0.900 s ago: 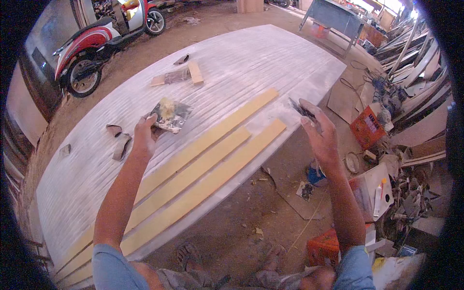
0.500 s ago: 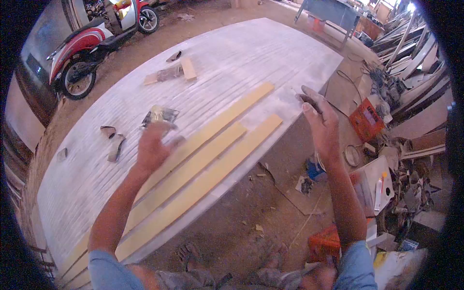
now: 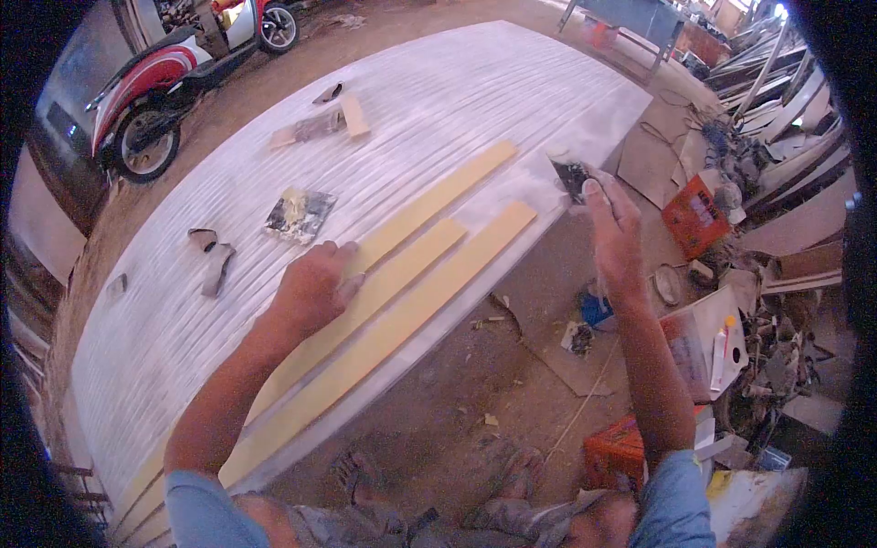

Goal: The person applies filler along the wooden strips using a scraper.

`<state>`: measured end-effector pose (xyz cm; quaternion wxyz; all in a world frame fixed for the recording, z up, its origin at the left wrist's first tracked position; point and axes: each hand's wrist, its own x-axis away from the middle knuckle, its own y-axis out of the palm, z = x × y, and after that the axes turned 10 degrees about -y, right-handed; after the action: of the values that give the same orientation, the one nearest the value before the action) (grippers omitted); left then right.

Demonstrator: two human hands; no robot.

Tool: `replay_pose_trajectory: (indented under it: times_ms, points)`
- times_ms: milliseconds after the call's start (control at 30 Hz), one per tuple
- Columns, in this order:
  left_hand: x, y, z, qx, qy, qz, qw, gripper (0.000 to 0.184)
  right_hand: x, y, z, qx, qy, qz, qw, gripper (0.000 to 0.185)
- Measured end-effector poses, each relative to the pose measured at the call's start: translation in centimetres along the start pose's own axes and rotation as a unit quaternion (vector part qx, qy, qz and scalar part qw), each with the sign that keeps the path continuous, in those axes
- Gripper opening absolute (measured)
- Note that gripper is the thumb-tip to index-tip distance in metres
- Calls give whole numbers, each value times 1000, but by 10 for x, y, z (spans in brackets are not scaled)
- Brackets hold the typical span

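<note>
Left hand: half-curled at farthest yellow strip; grip unclear. Right hand: pinches dark scraper. Smeared plate: lies on white ridged panel.

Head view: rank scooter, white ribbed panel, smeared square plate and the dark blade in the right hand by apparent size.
1. White ribbed panel
2. Scooter
3. Smeared square plate
4. Dark blade, visible part only; the right hand covers some

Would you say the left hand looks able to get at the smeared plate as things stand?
Probably yes: the left hand, by the yellow strips, is close to the smeared plate, and nothing visible on the white board blocks the way between them.
</note>
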<state>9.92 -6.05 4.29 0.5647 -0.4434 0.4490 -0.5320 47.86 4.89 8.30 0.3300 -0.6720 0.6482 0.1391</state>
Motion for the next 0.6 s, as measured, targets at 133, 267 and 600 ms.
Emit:
replay_pose_trajectory:
  times_ms: [133, 267, 600]
  points:
    - [1, -8, -6, 88, 27, 17, 996, 37, 3, 1, 1, -70, 88, -3, 994, 30]
    - [8, -24, -7, 101, 39, -3, 994, 37, 4, 3, 0, -165, 148, 48, 974, 25]
    - [16, 4, -12, 3, 53, 27, 998, 32, 8, 37, 22, -121, 231, 30, 965, 23]
